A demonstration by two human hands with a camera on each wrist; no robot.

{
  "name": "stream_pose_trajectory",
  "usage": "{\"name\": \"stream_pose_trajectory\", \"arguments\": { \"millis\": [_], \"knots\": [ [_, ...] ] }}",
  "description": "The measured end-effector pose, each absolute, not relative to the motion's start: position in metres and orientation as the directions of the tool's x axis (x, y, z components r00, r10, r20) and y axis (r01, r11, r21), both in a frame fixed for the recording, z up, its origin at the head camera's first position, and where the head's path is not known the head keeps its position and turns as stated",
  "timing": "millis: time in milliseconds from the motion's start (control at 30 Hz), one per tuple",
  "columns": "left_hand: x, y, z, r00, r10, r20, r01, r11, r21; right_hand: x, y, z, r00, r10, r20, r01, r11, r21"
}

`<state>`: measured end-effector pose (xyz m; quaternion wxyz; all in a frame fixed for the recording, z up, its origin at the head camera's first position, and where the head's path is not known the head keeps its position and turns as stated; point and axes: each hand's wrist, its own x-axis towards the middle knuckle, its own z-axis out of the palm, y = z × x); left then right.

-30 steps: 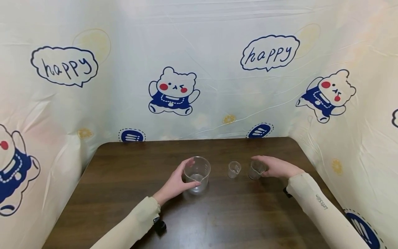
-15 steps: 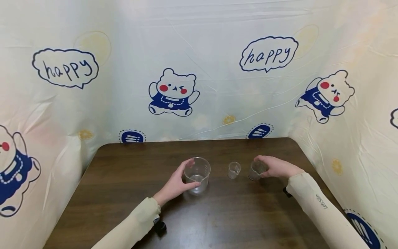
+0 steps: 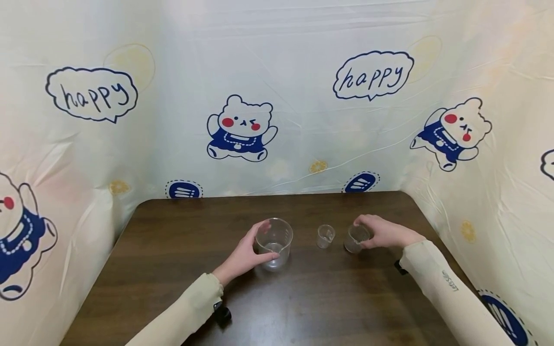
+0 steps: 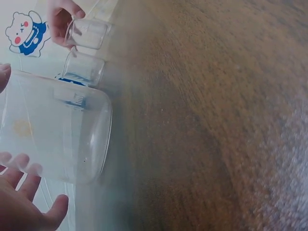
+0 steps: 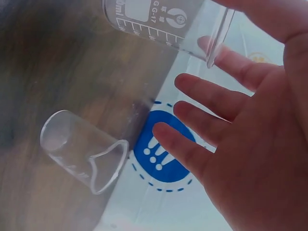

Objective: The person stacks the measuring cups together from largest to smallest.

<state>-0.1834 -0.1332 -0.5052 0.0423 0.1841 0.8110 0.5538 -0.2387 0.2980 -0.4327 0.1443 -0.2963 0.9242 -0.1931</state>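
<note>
Three clear glass beakers stand in a row on the table in the head view. My left hand [image 3: 245, 253] holds the large beaker [image 3: 281, 235] from its left side, thumb at the near wall and fingers round the far side. The smallest beaker [image 3: 325, 236] stands untouched in the middle; its pouring lip shows in the right wrist view. At the right, my right hand [image 3: 383, 233] pinches the medium beaker [image 3: 356, 238] near its rim between thumb and index finger. White graduation marks [image 5: 149, 31] show on its wall. The other right-hand fingers [image 5: 211, 98] extend away from the glass.
The dark brown wooden table [image 3: 173, 240] has rounded far corners. A pale curtain [image 3: 303, 120] printed with bears and "happy" bubbles hangs behind and at both sides. A black wrist device [image 3: 222, 315] sits below my left cuff.
The medium beaker has shifted very slightly with my right hand, whose index finger has moved a little to the right at the rim. My left hand and the other beakers stay in place.
</note>
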Motion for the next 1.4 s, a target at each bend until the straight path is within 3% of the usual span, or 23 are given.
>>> {"name": "stream_pose_trajectory", "arguments": {
  "millis": [267,633,1400],
  "knots": [
    [-0.184,-0.133,-0.504,-0.930,0.351,0.113,0.236,0.333,0.913,-0.233,0.288,-0.419,-0.781,-0.609,-0.140,-0.507,0.749,-0.426],
    [-0.184,-0.136,-0.504,-0.929,0.353,0.110,0.239,0.348,0.907,-0.229,0.273,-0.399,-0.728,-0.681,-0.082,-0.596,0.687,-0.416],
    [-0.182,-0.136,-0.498,-0.920,0.371,0.128,0.263,0.342,0.902,-0.219,0.222,-0.356,-0.662,-0.742,-0.106,-0.653,0.641,-0.403]
  ]
}}
